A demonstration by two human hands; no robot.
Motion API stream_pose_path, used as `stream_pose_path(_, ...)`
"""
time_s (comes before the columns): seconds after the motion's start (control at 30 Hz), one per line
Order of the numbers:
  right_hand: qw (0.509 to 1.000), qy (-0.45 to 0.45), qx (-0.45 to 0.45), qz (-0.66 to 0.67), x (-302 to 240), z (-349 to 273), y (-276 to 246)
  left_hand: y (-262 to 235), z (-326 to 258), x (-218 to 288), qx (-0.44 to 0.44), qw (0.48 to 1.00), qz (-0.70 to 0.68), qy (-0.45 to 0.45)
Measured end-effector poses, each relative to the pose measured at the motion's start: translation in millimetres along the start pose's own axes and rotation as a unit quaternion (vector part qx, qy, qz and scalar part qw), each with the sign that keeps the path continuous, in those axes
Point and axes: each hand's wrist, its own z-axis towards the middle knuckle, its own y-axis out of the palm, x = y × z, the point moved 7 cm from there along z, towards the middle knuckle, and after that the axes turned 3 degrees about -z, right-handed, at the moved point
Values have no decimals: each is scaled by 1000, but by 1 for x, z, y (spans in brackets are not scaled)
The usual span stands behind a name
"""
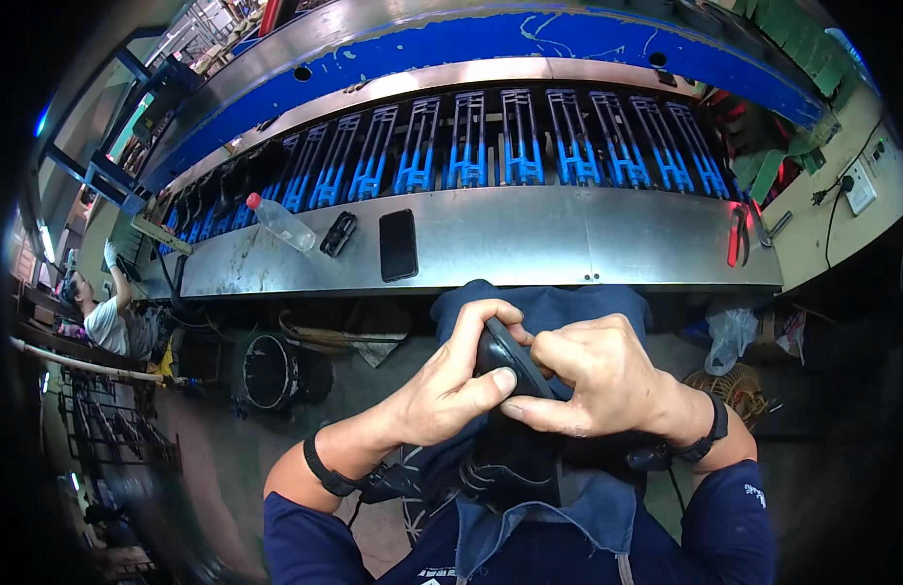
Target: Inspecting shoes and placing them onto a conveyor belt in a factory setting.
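Observation:
A black shoe (pixel 515 444) rests upright over my lap, its toe pointing away from me and its opening toward my body. My left hand (pixel 459 382) is closed around the toe from the left, with the thumb pressed on the upper. From the right, my right hand (pixel 597 375) grips the sole edge near the toe, fingers curled and thumb lying across the shoe. Part of the sole and some right fingertips are hidden. Under the shoe, a blue apron (pixel 607 507) covers my lap.
Ahead runs a metal bench ledge (pixel 510 244) before a conveyor with several blue-and-black racks (pixel 468 146). On the ledge lie a plastic bottle (pixel 281 222), a black phone (pixel 399 244), a small black object (pixel 338 234) and red-handled pliers (pixel 738 236). A bucket (pixel 270 372) stands left; a co-worker (pixel 110 312) sits farther off.

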Motion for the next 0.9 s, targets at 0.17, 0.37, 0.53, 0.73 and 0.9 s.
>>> stream_pose_path(0.17,998,-4,2,-56,0,1,0,1,7,6,11,998,62,8)
stream_pose_path(0.37,992,-14,10,-124,-5,-4,2,3,10,-6,22,998,58,8)
stream_pose_path(0.53,995,-4,10,-96,12,-2,10,-6,20,-18,18,1000,12,-15)
stream_pose_path(0.73,999,12,13,-49,25,-5,9,-14,28,-19,18,997,19,-69)
stream_pose_path(0.9,998,7,4,-65,27,-8,11,-11,31,-19,31,997,35,-61)
